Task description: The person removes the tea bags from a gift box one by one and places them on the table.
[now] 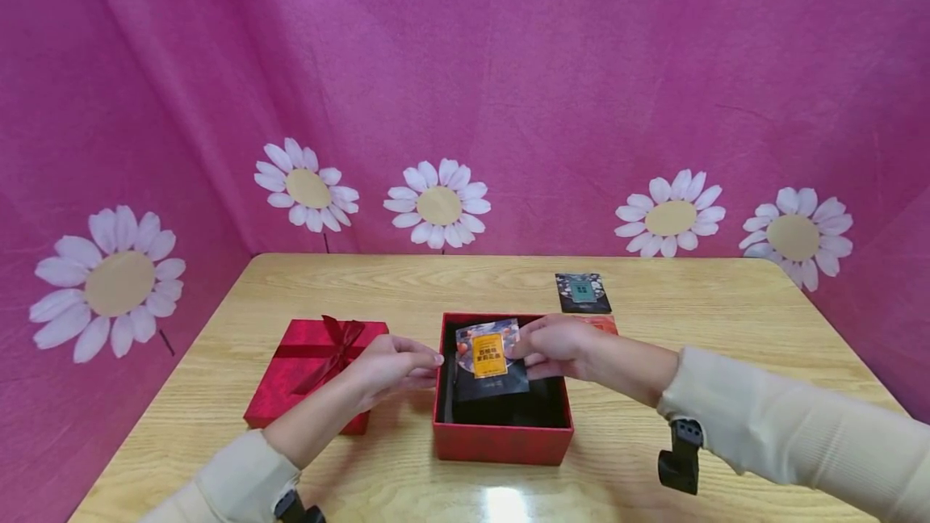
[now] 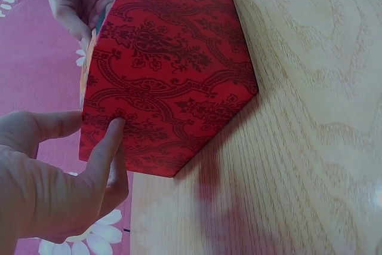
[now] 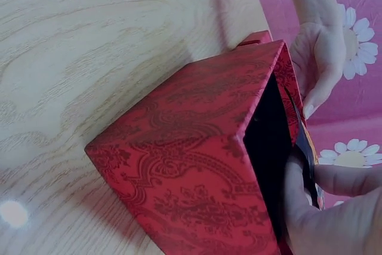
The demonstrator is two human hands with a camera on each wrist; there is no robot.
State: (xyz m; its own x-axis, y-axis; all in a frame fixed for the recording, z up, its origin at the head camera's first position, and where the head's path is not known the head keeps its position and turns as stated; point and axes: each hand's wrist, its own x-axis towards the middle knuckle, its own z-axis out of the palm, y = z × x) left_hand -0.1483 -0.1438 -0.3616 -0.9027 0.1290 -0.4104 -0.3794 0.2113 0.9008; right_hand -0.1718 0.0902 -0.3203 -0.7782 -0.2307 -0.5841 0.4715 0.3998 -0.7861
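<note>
Red box [image 1: 501, 446]: lidless, its mouth facing up, near the middle of the bench [image 1: 407, 285]; dark inside.
Orange-labelled packet [image 1: 489, 357]: tilted at the box's mouth, dark at its lower end.
Right hand [image 1: 558, 345]: grip closed over the packet's right edge, thumb on the printed face, fingers behind it.
Left hand [image 1: 395, 363]: grip narrowed on the box's left wall, thumb at the rim, a fingertip against the patterned outside.
Red lid [image 1: 296, 357]: left of the box, apart from it, topped by a dark red bow [image 1: 338, 355].
Teal-labelled packet [image 1: 583, 292]: flat on the bench, beyond the box to the right.
Orange-red packet [image 1: 605, 324]: just nearer, partly hidden by the right hand.
Backdrop [image 1: 552, 63]: magenta cloth with 5 white daisies in the head view.
</note>
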